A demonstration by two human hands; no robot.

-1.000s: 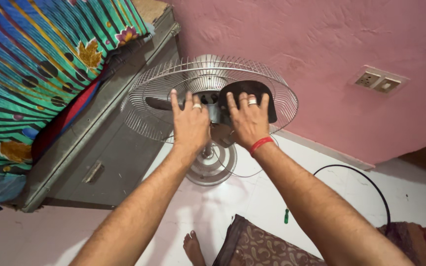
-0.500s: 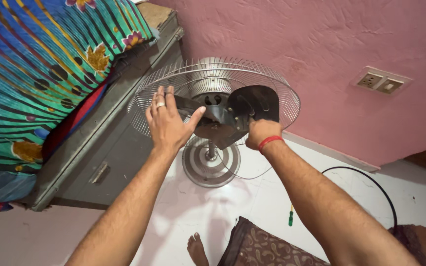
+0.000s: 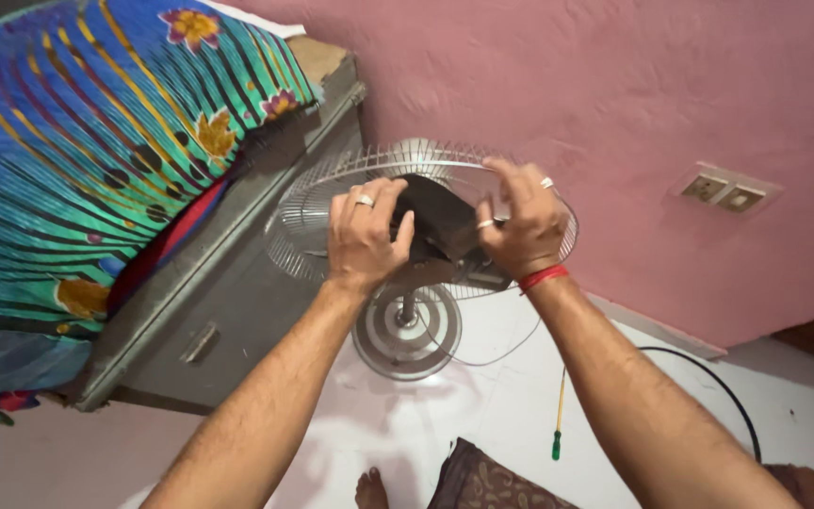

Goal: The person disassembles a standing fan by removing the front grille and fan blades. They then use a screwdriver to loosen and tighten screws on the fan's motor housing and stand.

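Both hands, the left hand and right hand, are clamped on the black motor housing behind the fan guard, apparently working it loose.

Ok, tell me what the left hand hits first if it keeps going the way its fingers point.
The left hand already rests on the black motor housing; beyond that comes the wire fan guard, though depth is unclear.

Our hands, the left hand and right hand, close on the dark motor housing, hemmed by the wire guard beyond them. Left of our hands the grey cabinet crowds close; behind stands the pink wall. Below our wrists the white floor lies open, save the round base, a screwdriver and a black cable.
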